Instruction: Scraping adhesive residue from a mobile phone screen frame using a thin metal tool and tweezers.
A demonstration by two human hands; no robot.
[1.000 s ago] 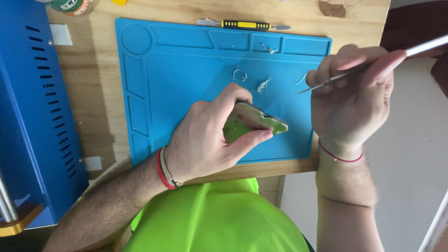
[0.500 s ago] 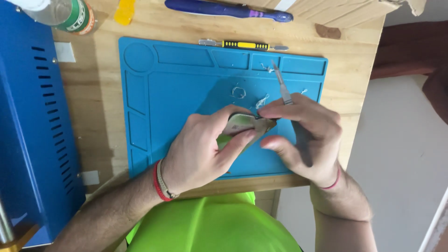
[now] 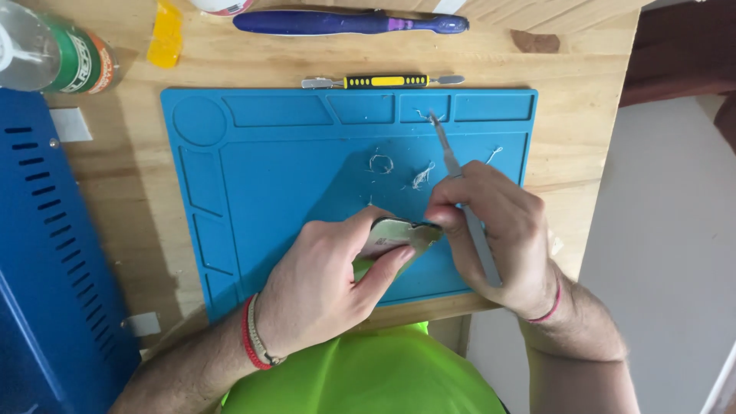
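Silvery and pale green, the small part (image 3: 399,234) sits low over the front middle of the blue mat (image 3: 268,192), pinched in the left hand (image 3: 326,287), whose thumb and fingers close tight around its near end. Right up against it comes the right hand (image 3: 498,238), fingertips touching the part's far edge, its grip clamped on the tweezers (image 3: 460,192); the thin metal shaft runs through the fist, one end poking out past the wrist side, the point aimed away toward the mat's top row of trays. Tiny scraps of wire (image 3: 381,162) lie loose on the mat just beyond both hands, a few curled, one near the right edge. Red bands circle both wrists, and a bright green shirt (image 3: 368,376) fills the bottom of the view. Beyond the mat's far edge, on the wooden surface (image 3: 583,153), rests a pry tool (image 3: 383,81) with a yellow and black handle, parallel to the mat and just beside it. Farther out lies a purple toothbrush (image 3: 349,23), also lengthwise. Off to the far left corner there is a clear bottle (image 3: 54,57) with a green label, a yellow piece (image 3: 165,34) near it, and a big blue case (image 3: 54,268) flanking the mat's left side.
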